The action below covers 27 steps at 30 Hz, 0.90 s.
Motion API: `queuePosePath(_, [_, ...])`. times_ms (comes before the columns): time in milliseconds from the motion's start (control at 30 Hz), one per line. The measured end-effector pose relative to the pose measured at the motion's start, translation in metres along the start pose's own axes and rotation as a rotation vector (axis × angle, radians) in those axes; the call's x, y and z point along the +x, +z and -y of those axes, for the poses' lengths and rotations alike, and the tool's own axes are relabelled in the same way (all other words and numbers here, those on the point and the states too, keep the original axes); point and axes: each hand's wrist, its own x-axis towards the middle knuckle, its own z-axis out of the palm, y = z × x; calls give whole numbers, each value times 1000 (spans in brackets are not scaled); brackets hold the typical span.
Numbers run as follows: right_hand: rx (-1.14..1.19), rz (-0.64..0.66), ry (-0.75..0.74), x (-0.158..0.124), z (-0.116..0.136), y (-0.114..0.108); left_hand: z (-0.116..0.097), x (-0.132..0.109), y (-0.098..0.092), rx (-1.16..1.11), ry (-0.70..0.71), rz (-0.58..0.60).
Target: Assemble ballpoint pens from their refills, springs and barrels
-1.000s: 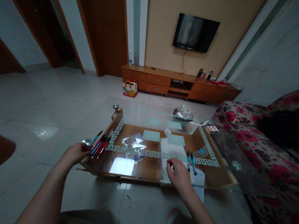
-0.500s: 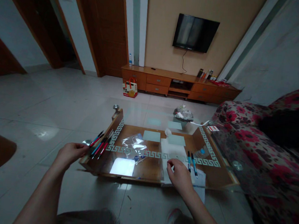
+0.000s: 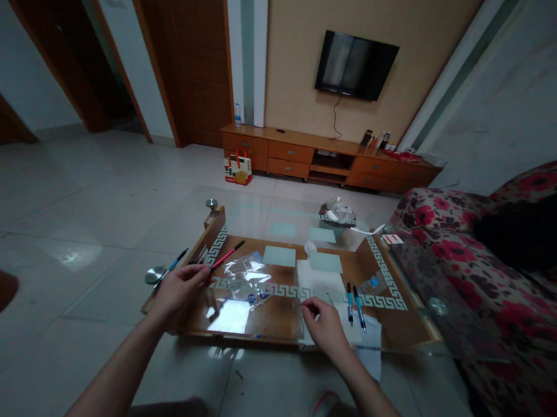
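Observation:
My left hand is closed in a pinch around a red pen, which points up and to the right above the glass tabletop. A blue pen lies on the left side of the glass, just past that hand; other pens there may be hidden behind it. My right hand rests near the front edge with its fingers curled in, and nothing shows in them. To its right, two blue pens lie side by side on the glass coffee table.
A crumpled clear plastic bag lies mid-table, with a white box right of it. A capped bottle and a red-and-white card are at the right. A floral sofa stands beside the table.
My left hand has moved right from the pens at the left edge, carrying the red pen. My right hand stays nearly in place. The view has shifted slightly.

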Motion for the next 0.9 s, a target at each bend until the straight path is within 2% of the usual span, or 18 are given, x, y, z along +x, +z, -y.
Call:
queuePosePath(100, [253,46,113,4,0,8,7,-16,34,-132,-39,207])
queuePosePath(167, [458,97,241,5,1,10,12,-24,48,-166,-61,305])
queuePosePath(267, [711,143,419,5,4,9,19,-33,58,-106,-39,420])
queuePosePath(333, [785,142,467,5,5,7,19,-37,61,-45,-11,474])
queuePosePath(567, [725,130,461,7,2,10,5,-48,67,70,21,645])
queuePosePath(900, [565,150,489,5,1,13,5,-54,75,46,66,677])
